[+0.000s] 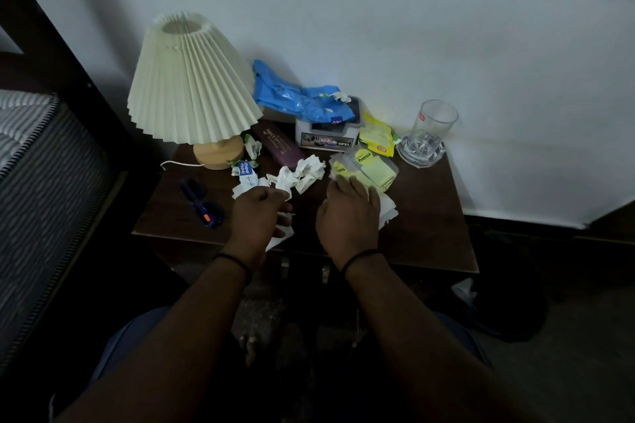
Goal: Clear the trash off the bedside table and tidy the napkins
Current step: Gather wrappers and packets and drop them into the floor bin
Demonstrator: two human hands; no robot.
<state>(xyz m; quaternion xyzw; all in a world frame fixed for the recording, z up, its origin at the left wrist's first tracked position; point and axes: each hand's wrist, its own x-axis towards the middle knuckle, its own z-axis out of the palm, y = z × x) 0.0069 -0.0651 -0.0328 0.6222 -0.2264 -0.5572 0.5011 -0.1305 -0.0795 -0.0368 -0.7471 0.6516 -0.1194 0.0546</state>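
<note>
Crumpled white napkins lie in the middle of the dark wooden bedside table. My left hand has its fingers curled round a white napkin near the front edge. My right hand lies flat on another white napkin, its fingertips touching a clear pack of yellow "Premia" napkins. Trash sits behind: a blue plastic wrapper on a small "OPEL" box, a yellow sachet and a torn "mee mee" label.
A pleated cream lamp stands at the back left, beside a maroon case. Blue sunglasses lie at the left. A glass tumbler stands in a glass dish at the back right. A bed borders the left.
</note>
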